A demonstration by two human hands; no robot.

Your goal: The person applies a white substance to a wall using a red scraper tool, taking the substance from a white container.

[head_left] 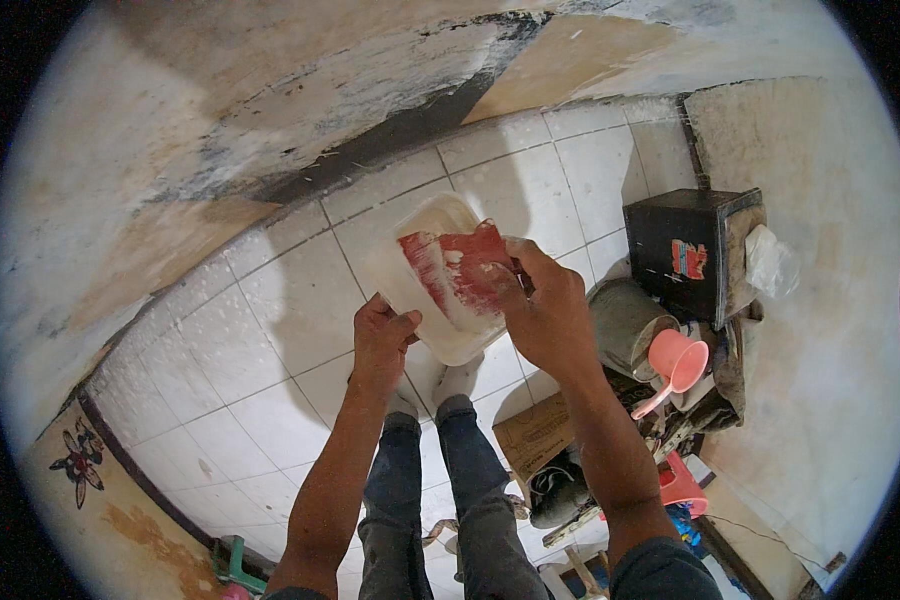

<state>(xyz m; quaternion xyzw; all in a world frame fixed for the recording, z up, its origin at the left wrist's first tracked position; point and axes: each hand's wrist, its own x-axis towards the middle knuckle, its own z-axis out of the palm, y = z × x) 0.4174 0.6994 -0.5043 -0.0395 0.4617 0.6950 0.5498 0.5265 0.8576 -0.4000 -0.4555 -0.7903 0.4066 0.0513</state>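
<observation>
My left hand [382, 340] grips the near left rim of a whitish rectangular plastic tub [452, 345], thumb over the edge. My right hand [550, 305] is closed around a flat red spreader [475, 262] smeared with white paste. Its upper edge looks uneven. The spreader lies over the tub's inside; my fingers hide its right end. More red with white streaks shows at its left, and I cannot tell whether that is the same piece. The tub is held up in the air over the tiled floor, above my feet.
A wall with patchy, scraped paint [370, 110] runs along the far side. To the right stand a black box [675, 255], a grey bucket [625, 320], a pink dipper [678, 360] and a cardboard box [535, 435]. A green plastic item [235, 565] sits at lower left.
</observation>
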